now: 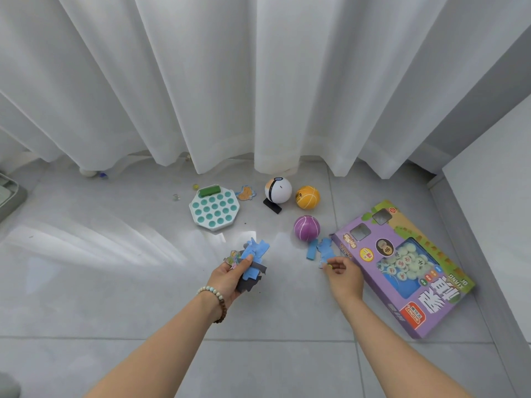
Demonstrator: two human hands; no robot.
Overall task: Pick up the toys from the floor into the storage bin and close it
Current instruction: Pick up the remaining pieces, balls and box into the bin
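Two hands are mid-gathering: the left hand (228,278) grips a wad of puzzle pieces (253,270), and the right hand (343,275) pinches a small piece (322,264) on the floor. Beyond lie loose blue pieces (317,249), then a purple ball (306,228). Those likely come next; no storage bin clearly shows.

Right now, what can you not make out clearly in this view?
Grey object, head view: cut off by the left edge; whether it is the bin, unclear.
Puzzle pieces in the left hand: overlapping, so their number is hidden.
White thing by the curtain: hem covers it partly.
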